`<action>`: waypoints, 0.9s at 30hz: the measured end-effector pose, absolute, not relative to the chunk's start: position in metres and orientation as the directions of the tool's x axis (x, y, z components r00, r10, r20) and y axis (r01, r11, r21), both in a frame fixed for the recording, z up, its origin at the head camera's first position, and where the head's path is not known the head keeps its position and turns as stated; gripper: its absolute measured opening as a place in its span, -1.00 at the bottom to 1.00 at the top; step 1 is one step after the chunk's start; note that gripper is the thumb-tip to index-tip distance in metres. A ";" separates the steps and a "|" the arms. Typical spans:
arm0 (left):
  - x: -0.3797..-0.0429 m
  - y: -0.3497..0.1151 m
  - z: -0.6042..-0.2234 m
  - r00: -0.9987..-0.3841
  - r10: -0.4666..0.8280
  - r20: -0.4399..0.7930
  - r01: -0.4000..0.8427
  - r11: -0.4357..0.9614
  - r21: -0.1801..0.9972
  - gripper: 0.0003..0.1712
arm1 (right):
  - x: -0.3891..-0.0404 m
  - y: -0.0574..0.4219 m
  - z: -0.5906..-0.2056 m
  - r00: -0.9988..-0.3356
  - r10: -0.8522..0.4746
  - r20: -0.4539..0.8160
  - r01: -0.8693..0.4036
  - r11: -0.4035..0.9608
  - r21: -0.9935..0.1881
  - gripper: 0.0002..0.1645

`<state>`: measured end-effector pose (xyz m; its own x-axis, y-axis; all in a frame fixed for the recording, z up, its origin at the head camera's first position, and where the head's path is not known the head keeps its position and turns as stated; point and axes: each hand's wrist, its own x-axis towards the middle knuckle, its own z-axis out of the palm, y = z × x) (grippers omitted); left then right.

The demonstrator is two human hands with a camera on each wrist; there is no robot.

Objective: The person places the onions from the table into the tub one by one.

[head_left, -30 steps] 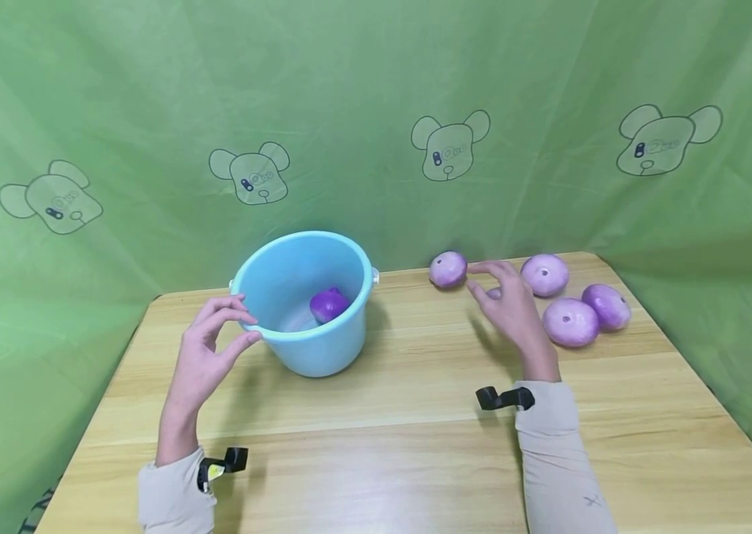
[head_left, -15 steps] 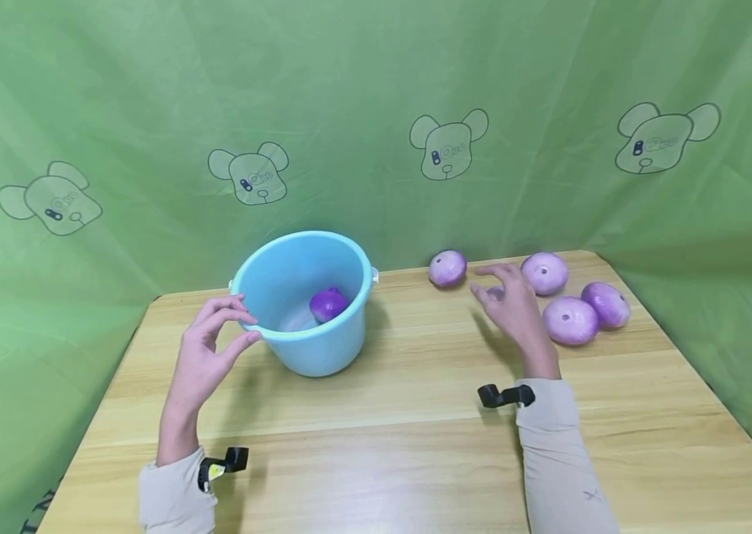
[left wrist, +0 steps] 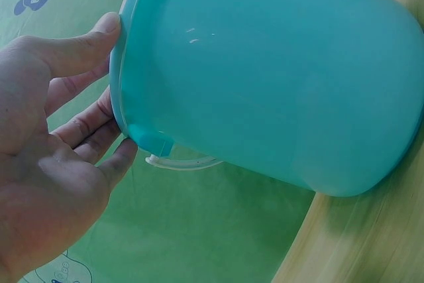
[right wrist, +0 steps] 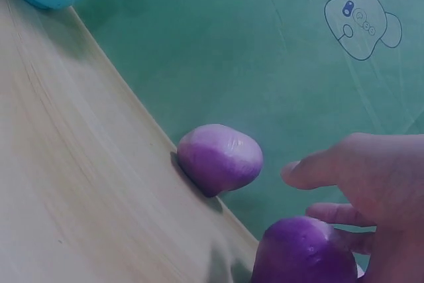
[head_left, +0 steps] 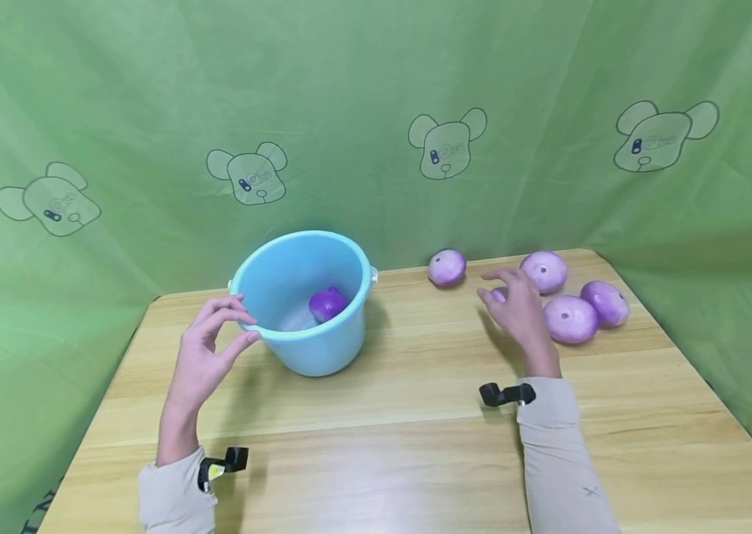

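A light blue bucket (head_left: pixel 322 348) stands on the table, a purple onion (head_left: pixel 328 305) lying inside it. My left hand (head_left: pixel 205 360) pinches the bucket's rim, thumb on the near side and fingers over the edge. In the left wrist view the left thumb (left wrist: pixel 86 48) presses against that rim. My right hand (head_left: pixel 516 304) is held over another purple onion (head_left: pixel 499 294), mostly hidden beneath it, with thumb and fingers parted. The right wrist view has this onion (right wrist: pixel 305 253) just below the right hand (right wrist: pixel 377 190), the thumb raised off it.
One onion (head_left: pixel 447 268) sits by the table's back edge, left of the right hand. To that hand's right lie three more: a rear onion (head_left: pixel 545 272), a near onion (head_left: pixel 571 320) and a rightmost onion (head_left: pixel 606 303). A green curtain (head_left: pixel 349 111) hangs behind the wooden table (head_left: pixel 376 460).
My right hand has shifted slightly to the right, widening the gap to the onion at the back edge. The left hand and bucket stay where they were.
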<state>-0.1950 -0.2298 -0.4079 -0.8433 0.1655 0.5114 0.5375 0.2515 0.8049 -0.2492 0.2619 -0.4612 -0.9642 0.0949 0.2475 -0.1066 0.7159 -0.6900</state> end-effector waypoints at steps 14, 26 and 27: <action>-0.195 -0.230 -0.407 -0.843 0.165 0.512 0.538 0.253 0.804 -0.81 | -0.252 0.265 -0.474 -0.976 0.114 0.187 -0.048 0.723 -0.689 -0.57; -0.195 -0.230 -0.408 -0.848 0.160 0.505 0.529 0.259 0.808 -0.82 | -0.252 0.264 -0.478 -0.972 0.131 0.194 -0.028 0.759 -0.650 -0.56; -0.195 -0.230 -0.408 -0.848 0.160 0.505 0.529 0.260 0.807 -0.82 | -0.253 0.264 -0.479 -0.972 0.135 0.193 -0.022 0.763 -0.646 -0.55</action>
<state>-0.1954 -0.2300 -0.4079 -0.8483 0.1603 0.5046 0.5295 0.2601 0.8075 -0.2527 0.2644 -0.4787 -0.9720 0.1348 0.1927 -0.0221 0.7634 -0.6456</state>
